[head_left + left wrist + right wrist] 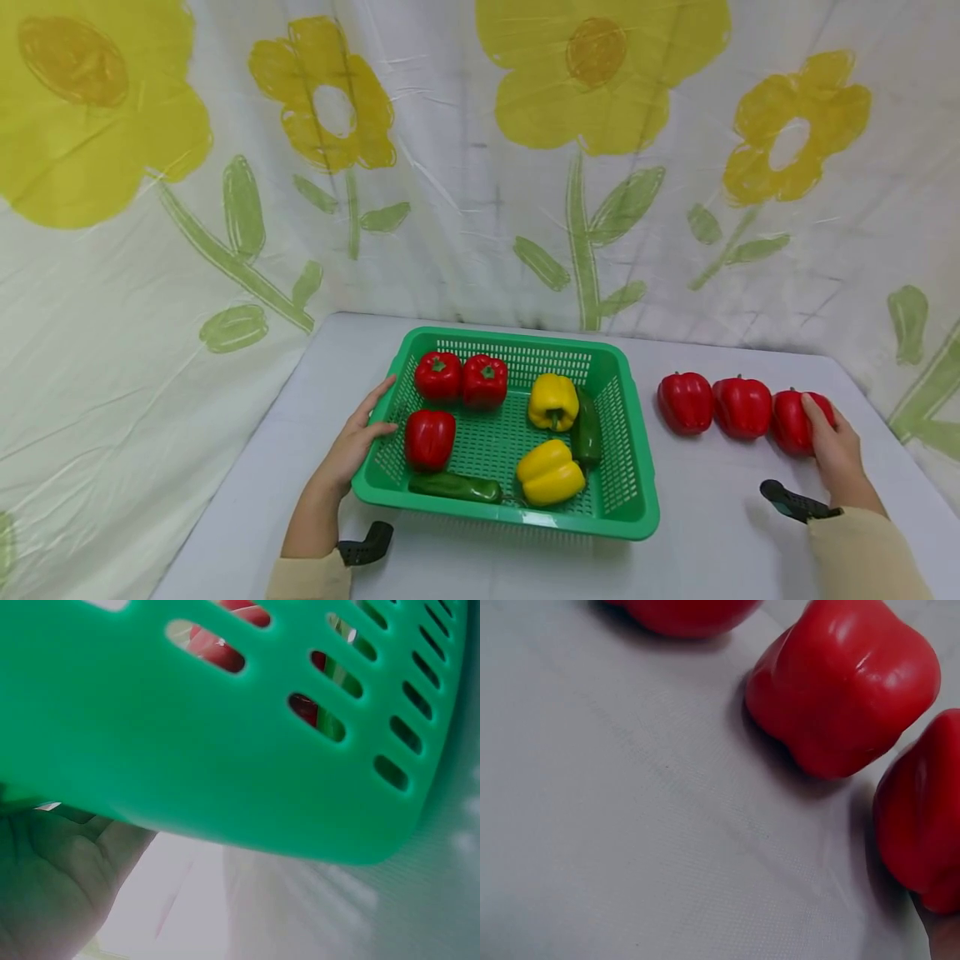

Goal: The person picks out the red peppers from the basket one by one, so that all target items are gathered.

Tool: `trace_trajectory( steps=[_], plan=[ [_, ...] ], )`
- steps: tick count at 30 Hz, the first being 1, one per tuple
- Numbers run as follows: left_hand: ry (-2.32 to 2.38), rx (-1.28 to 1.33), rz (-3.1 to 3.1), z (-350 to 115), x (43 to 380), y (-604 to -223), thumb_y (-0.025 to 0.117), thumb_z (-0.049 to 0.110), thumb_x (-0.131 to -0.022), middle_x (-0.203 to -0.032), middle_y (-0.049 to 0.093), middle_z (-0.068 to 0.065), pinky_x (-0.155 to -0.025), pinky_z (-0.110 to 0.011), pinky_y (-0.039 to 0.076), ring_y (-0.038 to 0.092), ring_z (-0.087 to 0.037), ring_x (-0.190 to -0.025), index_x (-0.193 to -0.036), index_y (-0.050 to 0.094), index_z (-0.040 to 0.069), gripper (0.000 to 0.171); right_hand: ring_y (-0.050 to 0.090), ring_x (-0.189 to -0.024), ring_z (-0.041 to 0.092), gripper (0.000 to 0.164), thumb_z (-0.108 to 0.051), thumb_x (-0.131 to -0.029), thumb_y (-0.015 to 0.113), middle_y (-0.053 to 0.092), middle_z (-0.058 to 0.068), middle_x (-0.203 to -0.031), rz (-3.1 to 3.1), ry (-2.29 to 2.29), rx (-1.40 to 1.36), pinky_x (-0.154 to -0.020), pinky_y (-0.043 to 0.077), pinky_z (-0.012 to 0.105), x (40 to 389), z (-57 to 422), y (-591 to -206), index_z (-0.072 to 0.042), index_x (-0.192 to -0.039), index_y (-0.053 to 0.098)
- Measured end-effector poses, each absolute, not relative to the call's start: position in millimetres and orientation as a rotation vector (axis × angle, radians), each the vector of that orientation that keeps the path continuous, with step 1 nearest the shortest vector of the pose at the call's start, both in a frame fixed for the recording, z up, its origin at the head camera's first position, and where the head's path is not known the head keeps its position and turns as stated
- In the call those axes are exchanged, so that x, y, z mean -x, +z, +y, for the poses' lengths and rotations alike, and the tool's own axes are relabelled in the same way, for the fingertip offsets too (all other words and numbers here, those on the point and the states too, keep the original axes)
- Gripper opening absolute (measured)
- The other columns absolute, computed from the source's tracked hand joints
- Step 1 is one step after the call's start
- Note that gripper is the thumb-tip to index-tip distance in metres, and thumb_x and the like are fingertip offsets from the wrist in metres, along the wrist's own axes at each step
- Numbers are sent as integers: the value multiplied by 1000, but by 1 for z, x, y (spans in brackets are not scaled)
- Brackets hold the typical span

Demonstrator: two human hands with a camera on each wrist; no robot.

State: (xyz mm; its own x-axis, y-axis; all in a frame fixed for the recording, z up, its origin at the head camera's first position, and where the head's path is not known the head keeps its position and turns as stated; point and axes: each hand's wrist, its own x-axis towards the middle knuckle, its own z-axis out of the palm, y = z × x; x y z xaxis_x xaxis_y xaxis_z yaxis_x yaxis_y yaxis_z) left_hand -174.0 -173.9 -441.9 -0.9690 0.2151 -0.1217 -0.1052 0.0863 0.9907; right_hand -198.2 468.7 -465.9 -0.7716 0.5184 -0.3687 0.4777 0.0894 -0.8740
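My right hand point(842, 458) holds the rightmost red bell pepper point(789, 423) on the table, fingers over its right side. In the right wrist view that pepper point(922, 817) is at the right edge, and most of the hand is out of frame. Two more red bell peppers, the middle one point(742, 407) and the left one point(686, 403), stand beside it in a row. At the green basket's point(641, 467) left side, my left hand point(347, 450) rests with thumb and fingers extended against the rim. The left wrist view shows its palm point(60, 877) below the basket wall.
Inside the basket are several red bell peppers point(430, 440), two yellow bell peppers point(550, 473) and two dark green, elongated vegetables point(456, 487). A white cloth covers the table point(720, 533). Behind hangs a flower-printed curtain point(450, 208).
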Motion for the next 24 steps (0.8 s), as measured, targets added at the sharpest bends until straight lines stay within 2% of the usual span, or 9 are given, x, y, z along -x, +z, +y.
trace_trajectory(
  steps=[7, 12, 17, 24],
  plan=[
    [1969, -92, 2128, -174, 174, -442, 42, 5, -92, -157, 9, -6, -96, -48, 44, 26, -37, -138, -149, 21, 29, 65, -2, -142, 43, 88, -66, -86, 33, -8, 17, -155, -2454, 1648, 1048, -109, 20, 58, 204, 469, -466, -17, -147, -8],
    [1966, -78, 2140, -174, 174, -442, 43, 5, -92, -157, 10, -6, -96, -48, 44, 26, -37, -138, -148, 22, 29, 65, 3, -140, 46, 89, -67, -87, 28, -4, 23, -154, -2533, 1592, 1051, -108, 22, 59, 204, 470, -465, -11, -147, -7],
    [1960, -84, 2136, -173, 174, -440, 43, 5, -92, -157, 9, -6, -96, -45, 44, 26, -36, -138, -148, 21, 29, 65, 6, -139, 47, 91, -66, -87, 25, -1, 26, -153, -2577, 1566, 1057, -108, 23, 59, 203, 475, -464, -5, -147, -4],
    [1944, -68, 2154, -173, 174, -440, 43, 4, -92, -157, 10, -6, -95, -43, 45, 27, -36, -137, -148, 22, 29, 65, 4, -140, 46, 87, -63, -89, 25, -2, 24, -154, -2547, 1567, 1011, -109, 22, 58, 207, 476, -465, -6, -148, -4]
  ],
)
